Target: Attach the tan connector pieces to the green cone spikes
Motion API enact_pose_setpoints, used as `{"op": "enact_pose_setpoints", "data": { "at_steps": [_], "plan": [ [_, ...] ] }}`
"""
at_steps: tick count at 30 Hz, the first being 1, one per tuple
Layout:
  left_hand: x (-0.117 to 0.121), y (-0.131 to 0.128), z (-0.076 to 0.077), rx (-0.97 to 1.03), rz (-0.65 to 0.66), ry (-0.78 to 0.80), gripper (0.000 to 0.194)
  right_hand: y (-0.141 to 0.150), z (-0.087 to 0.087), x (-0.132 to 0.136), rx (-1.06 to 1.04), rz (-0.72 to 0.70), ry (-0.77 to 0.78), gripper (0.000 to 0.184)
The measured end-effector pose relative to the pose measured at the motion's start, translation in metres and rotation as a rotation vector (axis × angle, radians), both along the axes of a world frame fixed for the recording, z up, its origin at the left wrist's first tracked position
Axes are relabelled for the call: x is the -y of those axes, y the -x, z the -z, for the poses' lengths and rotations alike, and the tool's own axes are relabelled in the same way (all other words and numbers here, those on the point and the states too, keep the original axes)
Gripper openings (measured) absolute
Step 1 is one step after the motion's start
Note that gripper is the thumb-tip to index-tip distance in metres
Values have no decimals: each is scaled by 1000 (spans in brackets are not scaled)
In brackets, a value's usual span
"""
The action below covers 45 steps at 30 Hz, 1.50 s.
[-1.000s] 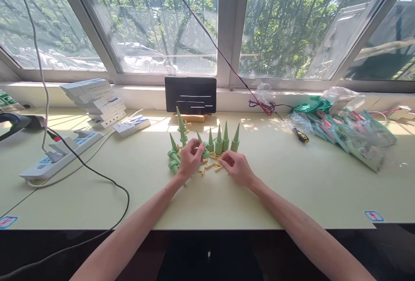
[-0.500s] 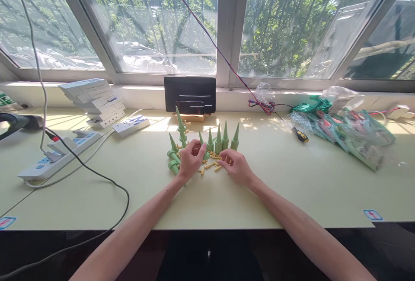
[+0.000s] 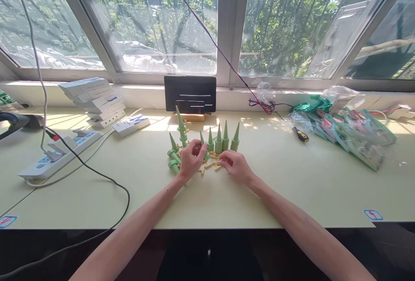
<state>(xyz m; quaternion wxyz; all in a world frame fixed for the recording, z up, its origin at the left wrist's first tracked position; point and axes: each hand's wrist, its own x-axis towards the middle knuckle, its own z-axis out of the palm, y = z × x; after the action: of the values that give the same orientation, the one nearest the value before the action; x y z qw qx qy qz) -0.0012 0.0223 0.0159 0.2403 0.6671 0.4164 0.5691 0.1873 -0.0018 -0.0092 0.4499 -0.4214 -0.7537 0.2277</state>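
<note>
My left hand (image 3: 192, 158) is closed around a green cone-shaped watering spike (image 3: 201, 137), whose tip rises behind the thumb. My right hand (image 3: 236, 165) has its thumb and fingers pinched together over small yellow valve-like pieces (image 3: 208, 165); whatever is between the fingertips is too small to make out. Behind the right hand, several green spikes stand point up in a row (image 3: 218, 139). On the left, beside my left hand, more green spikes (image 3: 174, 154) stand or lie tilted, some with yellow pieces at them. My left fingers hide part of this group.
A tablet (image 3: 190, 84) and a phone lean at the back. White boxes (image 3: 97, 99), a power strip (image 3: 61, 155) and a black cable (image 3: 106, 179) lie on the left. A screwdriver (image 3: 301, 135) and plastic-bagged items (image 3: 353, 136) are on the right.
Almost nothing differs. Both hands stay in about the same place and pose, with the view shifted very slightly.
</note>
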Motion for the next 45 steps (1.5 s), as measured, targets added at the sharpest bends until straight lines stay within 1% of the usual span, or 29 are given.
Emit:
{"op": "enact_pose_setpoints", "data": {
  "at_steps": [7,12,17,21,33,39,45],
  "plan": [
    [1,-1,-2,1,-11,-13,23,1,-2,4,26,-17,11,16],
    [1,0,-2,-20,-19,-43,21,0,-1,4,79,-70,14,3],
    [1,0,-1,-60,-28,-70,22,-1,2,3,210,-115,2,24],
    [1,0,1,-76,-31,-78,22,-2,2,3,278,-145,29,31],
    [2,-1,1,-120,-33,-107,22,-2,-2,7,388,-139,45,19],
    [3,-2,0,-144,-39,-130,21,-2,0,7,420,-139,50,13],
    [3,-1,0,-159,-29,-145,20,-2,0,6,435,-146,62,12]
  ]
}}
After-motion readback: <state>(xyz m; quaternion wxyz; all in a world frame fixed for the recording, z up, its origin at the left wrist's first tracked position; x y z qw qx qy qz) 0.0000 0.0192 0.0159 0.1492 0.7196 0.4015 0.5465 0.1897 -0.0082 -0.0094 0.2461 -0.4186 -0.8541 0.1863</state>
